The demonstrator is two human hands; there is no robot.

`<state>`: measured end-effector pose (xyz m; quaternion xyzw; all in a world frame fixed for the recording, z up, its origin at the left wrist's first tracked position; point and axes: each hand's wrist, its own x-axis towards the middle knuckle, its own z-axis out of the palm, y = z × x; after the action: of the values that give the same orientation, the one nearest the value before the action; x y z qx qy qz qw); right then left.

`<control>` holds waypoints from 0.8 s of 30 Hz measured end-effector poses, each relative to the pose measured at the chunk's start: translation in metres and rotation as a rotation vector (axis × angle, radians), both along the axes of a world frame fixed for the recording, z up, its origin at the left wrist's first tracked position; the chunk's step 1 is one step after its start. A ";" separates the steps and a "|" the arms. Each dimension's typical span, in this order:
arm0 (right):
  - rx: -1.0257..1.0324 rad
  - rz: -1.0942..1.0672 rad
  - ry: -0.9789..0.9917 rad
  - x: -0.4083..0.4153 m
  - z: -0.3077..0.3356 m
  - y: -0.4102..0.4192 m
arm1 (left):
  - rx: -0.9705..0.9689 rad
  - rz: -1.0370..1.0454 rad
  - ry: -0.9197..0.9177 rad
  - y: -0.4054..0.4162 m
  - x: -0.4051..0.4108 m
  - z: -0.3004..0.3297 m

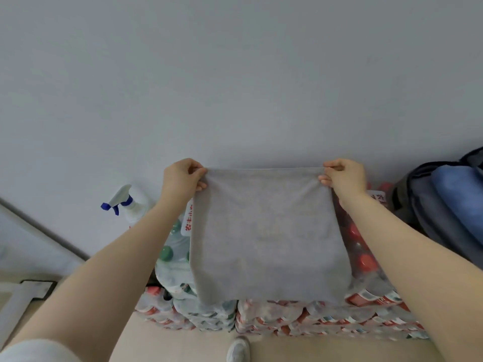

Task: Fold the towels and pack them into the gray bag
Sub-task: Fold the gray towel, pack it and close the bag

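Towel position: the gray towel [266, 233] hangs in the air in front of the pale wall [235, 74], held up by its two top corners above the stacked water-bottle packs [313, 317].
Towel orientation: its top edge runs level from left to right; the cloth drops straight down from it, slightly taller than wide (so the long axis looks vertical, though the wide lens bends the sides).
Left hand: the left hand [180, 177] pinches the top left corner, thumb over the front and fingers curled behind.
Right hand: the right hand [345, 176] pinches the top right corner the same way.
Material: soft, matte, plain gray cloth, smooth with faint creases near the corners; the lower corners look rounded.
Gray bag: the gray bag [428, 205] sits at the right, well apart from the towel, unzipped, with a blue towel [460, 199] showing inside.
Edges and room: the bottom hem hangs free just in front of the packs; open wall lies above and to both sides.
Other: a white spray bottle [130, 205] with a blue trigger stands at the left by the wall.
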<state>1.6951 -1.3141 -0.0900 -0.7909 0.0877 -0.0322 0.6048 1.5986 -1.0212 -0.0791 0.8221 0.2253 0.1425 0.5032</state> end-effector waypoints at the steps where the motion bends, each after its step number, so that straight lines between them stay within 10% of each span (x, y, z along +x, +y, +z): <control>1: -0.055 -0.003 -0.005 0.008 -0.004 0.004 | 0.015 -0.007 0.007 0.005 0.008 -0.004; 8: -0.595 0.004 -0.024 0.011 -0.020 0.028 | 0.447 -0.061 0.132 0.004 0.022 -0.037; 12: -0.719 0.234 -0.225 -0.028 -0.019 0.066 | 0.760 -0.348 -0.123 -0.028 0.013 -0.047; 16: -0.952 0.694 -0.170 -0.054 -0.039 0.102 | 0.801 -0.618 0.170 -0.055 0.001 -0.060; 24: -1.166 0.545 0.068 -0.053 -0.048 0.014 | 0.845 -0.425 0.405 -0.026 -0.032 -0.062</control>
<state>1.6423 -1.2997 -0.1377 -0.9842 -0.1291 0.1052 0.0593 1.5662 -1.0476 -0.1406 0.9924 0.0690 -0.0463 0.0910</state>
